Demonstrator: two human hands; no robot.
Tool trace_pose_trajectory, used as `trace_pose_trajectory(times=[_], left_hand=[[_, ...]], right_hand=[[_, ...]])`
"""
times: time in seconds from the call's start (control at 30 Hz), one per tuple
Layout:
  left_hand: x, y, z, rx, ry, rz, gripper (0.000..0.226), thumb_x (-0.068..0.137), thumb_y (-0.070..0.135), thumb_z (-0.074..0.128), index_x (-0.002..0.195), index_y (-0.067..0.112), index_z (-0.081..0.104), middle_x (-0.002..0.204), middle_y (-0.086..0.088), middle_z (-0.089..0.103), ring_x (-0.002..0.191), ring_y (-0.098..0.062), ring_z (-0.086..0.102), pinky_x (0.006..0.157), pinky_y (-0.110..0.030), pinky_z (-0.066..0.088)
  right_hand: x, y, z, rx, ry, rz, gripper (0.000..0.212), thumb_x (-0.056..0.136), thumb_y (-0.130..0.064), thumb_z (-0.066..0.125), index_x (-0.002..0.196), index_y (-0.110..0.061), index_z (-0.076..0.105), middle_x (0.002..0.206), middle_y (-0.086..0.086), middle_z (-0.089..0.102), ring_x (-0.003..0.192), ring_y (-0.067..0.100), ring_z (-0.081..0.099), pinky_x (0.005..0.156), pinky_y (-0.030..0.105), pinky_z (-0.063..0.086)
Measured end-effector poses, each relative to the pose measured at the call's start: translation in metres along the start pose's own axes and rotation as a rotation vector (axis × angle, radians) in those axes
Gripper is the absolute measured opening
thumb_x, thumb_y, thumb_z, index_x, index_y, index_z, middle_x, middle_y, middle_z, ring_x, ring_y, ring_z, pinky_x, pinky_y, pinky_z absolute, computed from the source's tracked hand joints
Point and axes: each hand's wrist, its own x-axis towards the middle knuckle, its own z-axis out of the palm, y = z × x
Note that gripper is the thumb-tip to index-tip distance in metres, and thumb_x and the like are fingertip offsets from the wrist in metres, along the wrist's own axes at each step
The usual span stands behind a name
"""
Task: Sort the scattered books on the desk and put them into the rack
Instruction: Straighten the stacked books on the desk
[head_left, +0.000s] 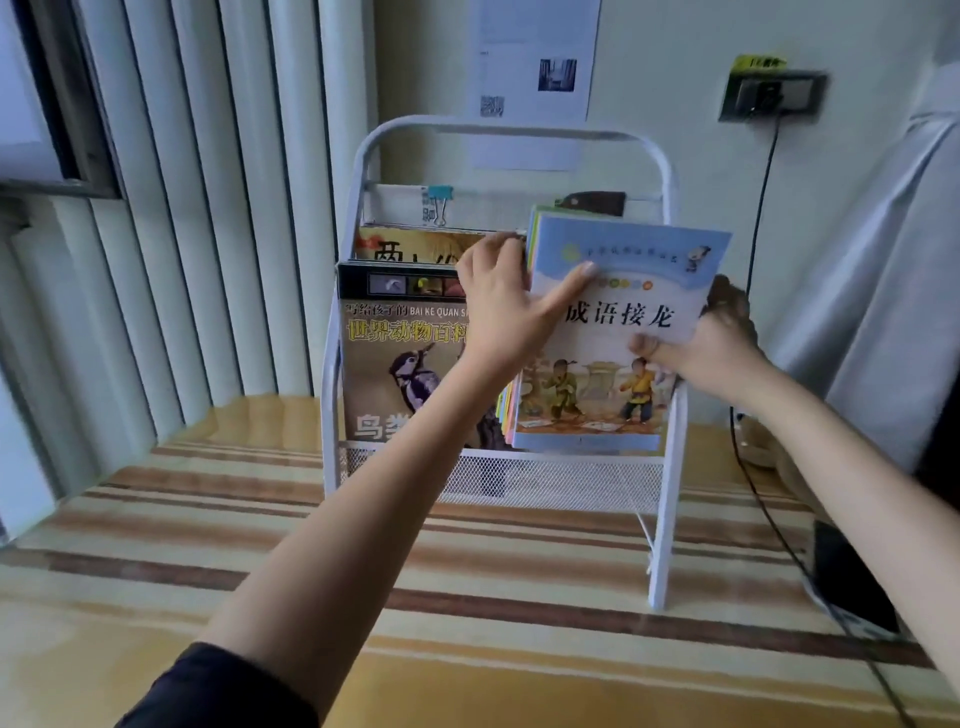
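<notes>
Head view: left hand (501, 306) and right hand (711, 343) grip the book stack (613, 364); lower it squarely, spines level, into the rack (670, 467).

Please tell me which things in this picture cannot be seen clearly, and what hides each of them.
Head view only:
- Bird book: the left hand and its forearm cover the right part of its cover.
- Books behind the blue picture book: only edges show; how many cannot be told.
- Right hand: its fingers go behind that book.
- Wall paper: print too small.
- Black object on the desk: cut by the right arm.
</notes>
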Motion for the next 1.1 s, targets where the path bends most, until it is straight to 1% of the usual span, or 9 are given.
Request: trace_pose_trajectory(times=[0.1,0.23,0.37,0.47,0.57,0.73,0.9,1.0,1.1], left_hand=[[-0.006,-0.009,0.006,0.094,0.038,0.066,0.058,0.078,0.058,0.065,0.113,0.012,0.061,0.133,-0.006,0.042,0.129,-0.025,0.023,0.108,-0.03,0.018],[-0.002,-0.012,0.005,0.137,0.032,0.079,0.056,0.081,0.057,0.062,0.115,0.012,0.061,0.136,-0.006,0.041,0.132,-0.027,0.021,0.11,-0.03,0.014],[0.002,-0.015,0.0,0.155,0.003,0.11,0.052,0.087,0.054,0.055,0.118,0.012,0.059,0.136,-0.008,0.044,0.136,-0.026,0.02,0.11,-0.025,0.009],[0.003,-0.02,-0.006,0.199,-0.034,0.148,0.074,0.082,0.071,0.035,0.123,0.013,0.057,0.137,-0.008,0.045,0.137,-0.027,0.021,0.112,-0.027,0.009],[0.005,-0.021,-0.006,0.244,-0.016,0.162,0.087,0.074,0.078,0.025,0.12,0.012,0.058,0.132,-0.007,0.049,0.135,-0.025,0.026,0.112,-0.026,0.009],[-0.005,-0.03,0.007,0.386,-0.031,0.211,0.079,0.081,0.067,0.053,0.132,0.007,0.049,0.144,-0.008,0.041,0.144,-0.026,0.017,0.118,-0.042,-0.003],[-0.018,-0.042,0.012,0.401,-0.019,0.264,0.104,0.076,0.074,0.05,0.151,0.01,0.017,0.158,-0.004,0.019,0.148,-0.021,0.001,0.117,-0.037,-0.013],[-0.018,-0.043,0.006,0.27,-0.028,0.271,0.107,0.071,0.075,0.056,0.152,0.019,0.016,0.156,0.001,0.025,0.148,-0.018,0.004,0.119,-0.04,-0.009],[-0.014,-0.04,0.002,0.269,-0.002,0.345,0.08,0.076,0.071,0.043,0.139,0.021,0.047,0.138,0.004,0.051,0.142,-0.02,0.026,0.119,-0.046,-0.002]], right_hand=[[-0.009,0.008,0.007,-0.078,0.132,-0.019,0.099,0.047,-0.096,0.038,0.123,-0.034,0.054,0.145,0.003,0.035,0.137,0.021,0.013,0.113,0.036,0.016],[-0.006,0.005,0.005,-0.023,0.149,-0.051,0.096,0.051,-0.081,0.054,0.131,-0.028,0.048,0.146,0.004,0.032,0.138,0.027,0.014,0.115,0.044,0.018],[-0.006,0.003,0.005,0.042,0.247,-0.12,0.09,0.053,-0.076,0.061,0.125,-0.023,0.053,0.142,0.0,0.029,0.135,0.017,0.013,0.113,0.031,0.014],[-0.001,-0.003,0.007,0.047,0.367,-0.206,0.083,0.058,-0.067,0.071,0.122,-0.017,0.053,0.136,0.001,0.023,0.128,0.01,0.017,0.108,0.03,0.022],[0.006,-0.003,0.009,0.069,0.309,-0.174,0.092,0.054,-0.073,0.066,0.126,-0.017,0.051,0.134,0.004,0.024,0.133,0.02,0.016,0.11,0.033,0.022],[-0.005,0.014,0.018,-0.034,0.26,-0.13,0.102,0.043,-0.077,0.07,0.131,-0.038,0.037,0.13,-0.018,0.018,0.129,0.008,0.011,0.112,0.038,0.019],[-0.018,0.012,0.033,0.189,0.169,-0.179,0.11,0.054,-0.046,0.085,0.12,-0.077,0.003,0.149,-0.02,0.004,0.142,0.01,0.012,0.114,0.039,0.02],[-0.02,0.003,0.027,0.496,0.185,-0.058,0.111,0.063,-0.056,0.074,0.145,-0.047,-0.001,0.157,-0.011,0.005,0.134,-0.002,0.02,0.105,0.024,0.026],[-0.011,-0.014,0.012,0.166,0.397,-0.256,0.079,0.082,-0.061,0.055,0.147,-0.027,0.024,0.153,-0.005,0.027,0.135,0.002,0.025,0.11,0.03,0.022]])
